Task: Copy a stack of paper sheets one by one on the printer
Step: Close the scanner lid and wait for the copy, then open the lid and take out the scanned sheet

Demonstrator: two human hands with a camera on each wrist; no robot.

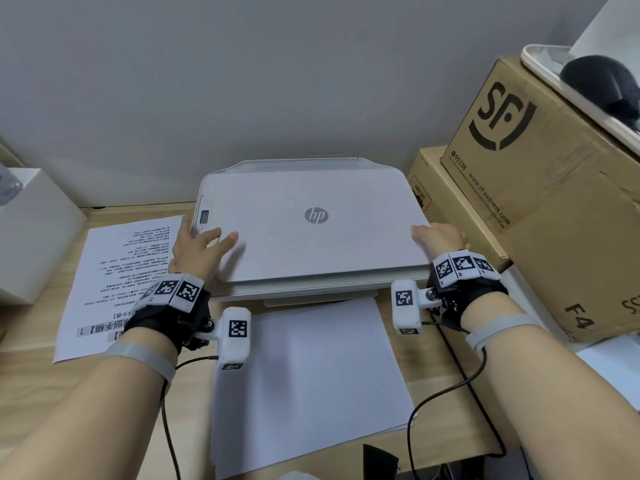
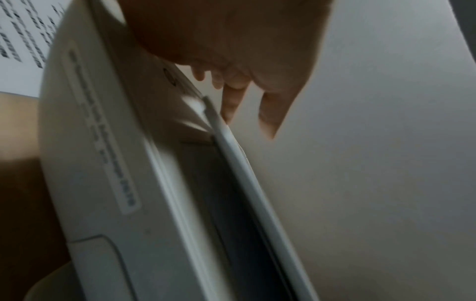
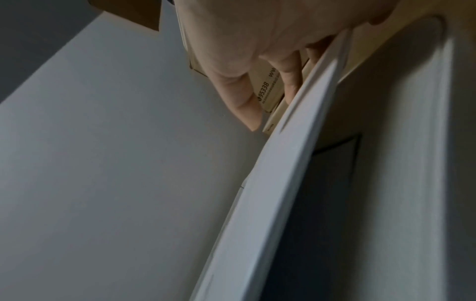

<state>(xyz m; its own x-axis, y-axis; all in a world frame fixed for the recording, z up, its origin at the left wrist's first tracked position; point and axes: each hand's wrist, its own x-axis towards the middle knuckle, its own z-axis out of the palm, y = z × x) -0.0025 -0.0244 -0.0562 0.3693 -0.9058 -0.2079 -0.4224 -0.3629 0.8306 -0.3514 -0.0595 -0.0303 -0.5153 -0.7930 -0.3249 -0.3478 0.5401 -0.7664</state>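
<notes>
Head view: printer (image 1: 311,237) sits on the worktop (image 1: 446,351) against the wall, lid (image 1: 311,223) nearly flat, front edge a touch raised. Left hand (image 1: 197,251) lies on the lid's front-left corner, fingers (image 1: 221,242) spread and straight on top, one finger reaching past the corner beside the small display (image 1: 204,217). Right hand (image 1: 440,239) is at the front-right corner, thumb on top, the rest hidden over the edge. One hand per corner probably so the lid moves level without twisting; whether it is being lifted or lowered I cannot tell. Printed sheet (image 1: 117,285) lies face up just left of the left fingers, likely the originals kept within reach. Plain white paper stack (image 1: 311,382) lies in front of the printer, nearer the body than both hands. Cardboard boxes (image 1: 540,188) sit just beyond the right fingers. Both forearms reach forward, wrists low, palms down. Left wrist view: blurred; left hand (image 2: 231,46) over the lid corner, fingers (image 2: 270,114) fairly straight and loose, not clamped on anything. A dark gap shows between lid (image 2: 257,183) and printer body (image 2: 90,163), so the lid is slightly open. Printed sheet (image 2: 20,30) shows beyond. Right wrist view: right hand (image 3: 252,40) at the lid edge (image 3: 283,163), fingers (image 3: 247,106) long and only lightly bent, two tucked behind the rim; looks like a light hold on the lid's edge, not a tight grip. Box (image 3: 268,89) just behind them.
</notes>
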